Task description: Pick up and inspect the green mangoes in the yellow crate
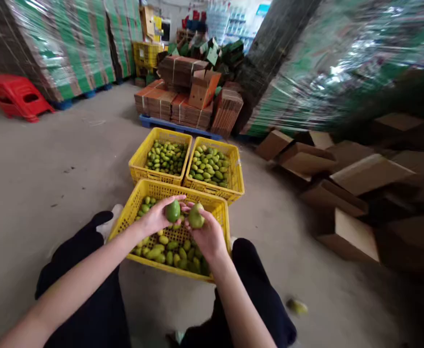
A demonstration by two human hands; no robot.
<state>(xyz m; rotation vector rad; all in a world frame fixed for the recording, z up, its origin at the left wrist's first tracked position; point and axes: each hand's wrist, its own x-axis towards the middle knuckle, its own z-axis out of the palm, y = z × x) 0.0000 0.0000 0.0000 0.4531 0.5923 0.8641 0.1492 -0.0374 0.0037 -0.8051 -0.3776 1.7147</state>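
Observation:
My left hand (155,216) is closed around a dark green mango (172,211). A paler, yellow-green mango (196,216) sits in my right hand (210,237), with the fingers curled about it. The two hands are side by side above the near yellow crate (182,191), which stands between my legs. Inside that crate, green and yellowish mangoes (171,247) lie along the left and near sides, and some of the mesh bottom shows in the middle. My forearms and hands hide part of the contents.
Beyond it, a back left yellow crate (137,162) and a back right yellow crate (236,169) hold many mangoes. Flattened cartons (192,112) are stacked on a blue pallet (153,122). Open cardboard boxes (349,193) lie right. A red stool (19,96) stands left; one fruit (297,306) is on the floor.

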